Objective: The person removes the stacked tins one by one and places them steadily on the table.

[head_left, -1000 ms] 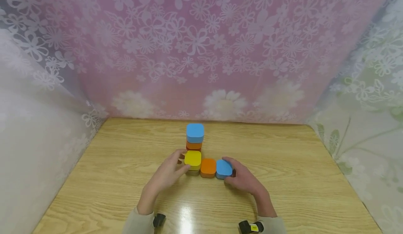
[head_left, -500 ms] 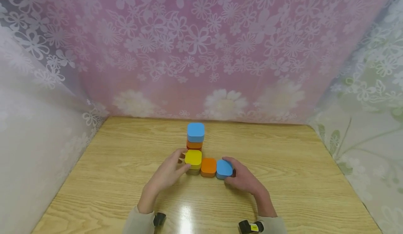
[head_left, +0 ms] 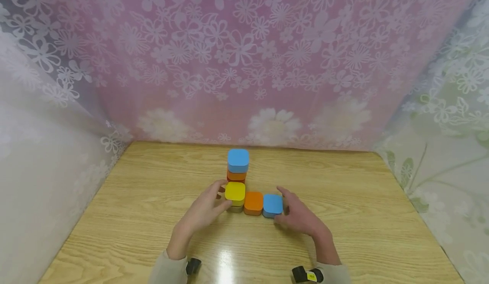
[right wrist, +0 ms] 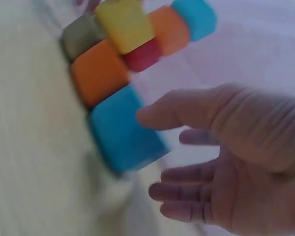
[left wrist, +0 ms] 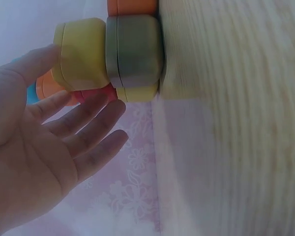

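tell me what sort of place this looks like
Probably an indoor tabletop set up for recording: pink flower-patterned cloth hangs behind a pale wood-grain tabletop, whitish flower-patterned cloth flanks it, and a small black device sits by the person's right sleeve.

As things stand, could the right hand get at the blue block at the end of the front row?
Most likely yes: the right hand is beside that blue block, with nothing on top of it or between them; only the orange block adjoins its other side.
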